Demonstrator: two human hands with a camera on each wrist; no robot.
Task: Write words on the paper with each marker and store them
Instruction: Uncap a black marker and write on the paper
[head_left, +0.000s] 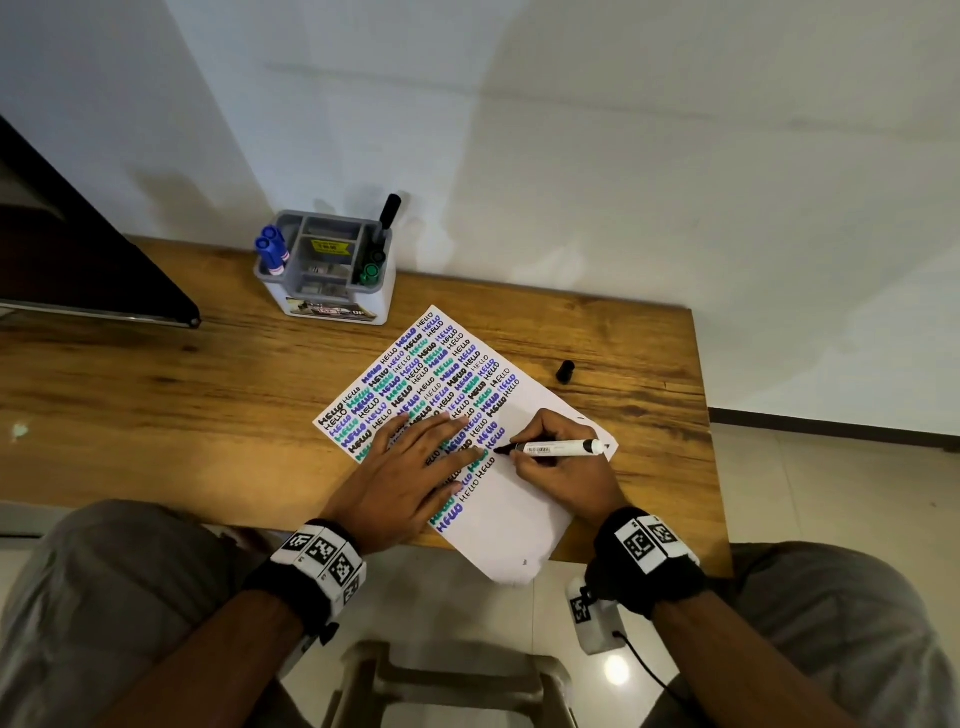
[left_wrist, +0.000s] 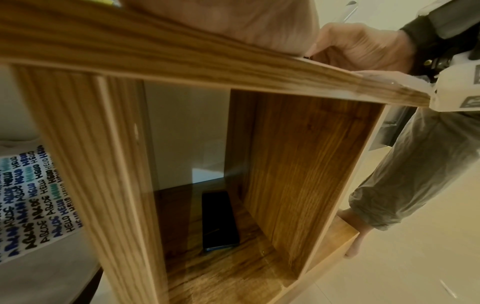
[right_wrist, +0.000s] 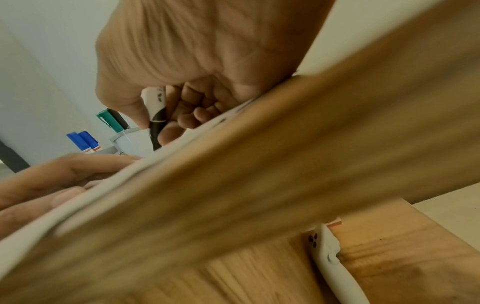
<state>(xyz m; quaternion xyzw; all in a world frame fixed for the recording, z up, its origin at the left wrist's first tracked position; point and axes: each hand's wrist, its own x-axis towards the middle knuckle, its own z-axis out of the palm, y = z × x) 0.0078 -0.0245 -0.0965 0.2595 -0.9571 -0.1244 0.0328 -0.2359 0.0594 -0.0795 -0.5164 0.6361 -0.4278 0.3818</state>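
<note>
White paper (head_left: 511, 512) carries rows of "HELLO" in black, blue, purple and teal on a brown, dark-grained wooden table (head_left: 208, 395). The marker (head_left: 558, 447) is white with a black end and a barcode; its black cap (head_left: 565, 372) lies apart. A grey organizer (head_left: 327, 265) with a yellow label holds blue, green and black markers. Black wristbands (head_left: 647, 564) bear black-and-white square codes.

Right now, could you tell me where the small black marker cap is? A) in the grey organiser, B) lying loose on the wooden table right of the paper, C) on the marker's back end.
B: the small black marker cap lies on the wooden table, apart from the paper.
</note>
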